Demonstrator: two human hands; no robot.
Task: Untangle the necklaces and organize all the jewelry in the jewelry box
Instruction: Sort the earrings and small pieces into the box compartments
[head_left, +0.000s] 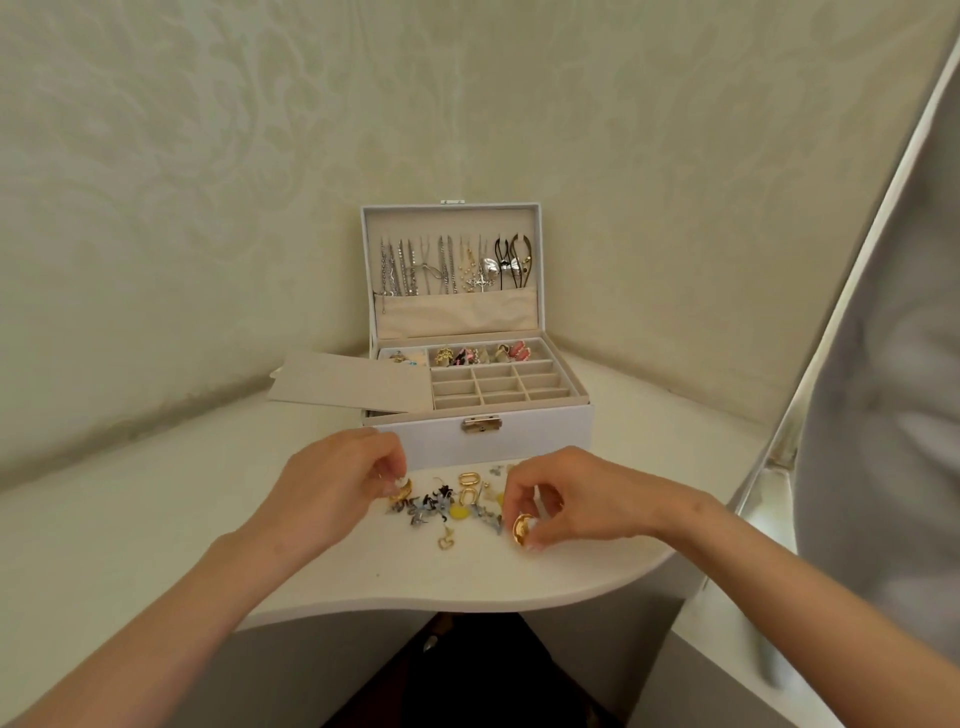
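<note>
Pinching gold earring (402, 489) in my left hand (343, 483), gold dome (522, 529) in my right hand (566, 499), before jewelry box (519, 436) | risk: either may slip, scattering loose pile (447, 506).

- View: one, head-worn, wide-angle.
- Position: above the near edge of the bench (156, 545), close over it.
- Facing: forward and down, into a wall corner; jewelry box (540, 436) mid-frame.
- Range: left hand (332, 483) and right hand (566, 493) near, forearms entering from the lower corners.
- Edges: bowed by the lens; grey panel (883, 415) at right, possibly a mirror, blurred.
</note>
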